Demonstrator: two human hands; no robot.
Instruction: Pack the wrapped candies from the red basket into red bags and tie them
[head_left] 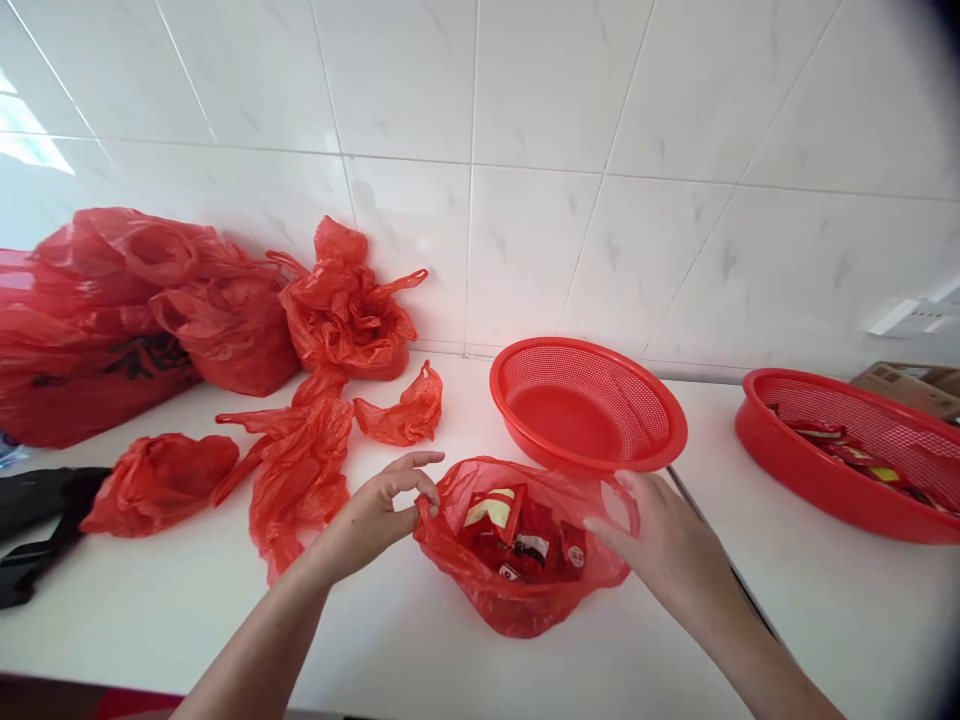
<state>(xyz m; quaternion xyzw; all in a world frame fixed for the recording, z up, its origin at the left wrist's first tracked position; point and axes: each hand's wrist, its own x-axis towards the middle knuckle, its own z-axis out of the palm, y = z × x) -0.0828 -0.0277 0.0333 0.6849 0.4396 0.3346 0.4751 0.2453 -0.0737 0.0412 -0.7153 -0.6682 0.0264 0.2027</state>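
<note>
A small red plastic bag (510, 590) lies open on the white counter in front of me, with several red and white snack packets (517, 535) inside. My left hand (379, 510) pinches the bag's left rim between thumb and fingers. On the other side, my right hand (667, 545) grips the bag's right rim, its fingertips partly behind the thin red film. Just beyond the bag stands an empty red mesh basket (589, 400).
Several crumpled red plastic bags (300, 470) lie at the left, with fuller ones (112, 320) against the tiled wall. A second red basket (847, 450) holding packets sits at the right, a cardboard box (911, 385) behind it. A black object (37, 520) lies at the far left.
</note>
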